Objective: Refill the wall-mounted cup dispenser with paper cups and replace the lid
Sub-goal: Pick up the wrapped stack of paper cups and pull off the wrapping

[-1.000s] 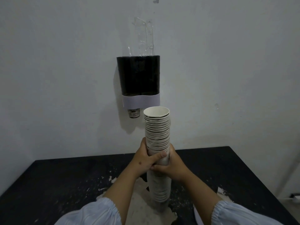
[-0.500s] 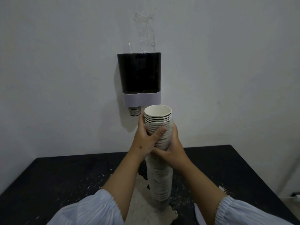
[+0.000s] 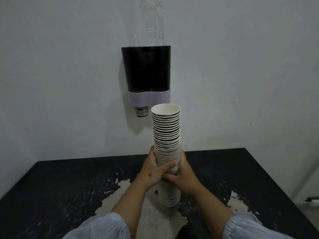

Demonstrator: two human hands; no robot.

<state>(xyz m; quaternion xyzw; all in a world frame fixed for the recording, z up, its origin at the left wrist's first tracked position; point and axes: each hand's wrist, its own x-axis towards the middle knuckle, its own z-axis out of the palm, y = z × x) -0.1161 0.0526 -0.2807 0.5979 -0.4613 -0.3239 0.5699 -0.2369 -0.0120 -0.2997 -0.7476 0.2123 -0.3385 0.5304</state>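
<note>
A black bench (image 3: 69, 183) stands against a plain grey-white wall (image 3: 60, 66). Its dark top is badly worn: the coating has flaked off in pale patches near the front middle and at the right, and small white chips speckle the surface around them. The bench's far edge meets the wall; its right corner shows near a pale strip of floor.

On the wall above hangs the dispenser (image 3: 146, 69), a black body with a light grey band along its bottom. A clear plastic piece (image 3: 151, 23) rises from its open top. One cup (image 3: 141, 112) pokes out beneath the band on the left side.

In front of the dispenser, and lower, a tall stack of cups (image 3: 166, 128) stands upright, mouth up, its bottom end just above the bench. The left hand (image 3: 153, 171) and right hand (image 3: 183, 173) grip it at mid-height, fingers of both curled round the stack, the left thumb (image 3: 166, 165) across its front. Pale blue sleeves (image 3: 96, 228) with gathered cuffs cover both forearms.
</note>
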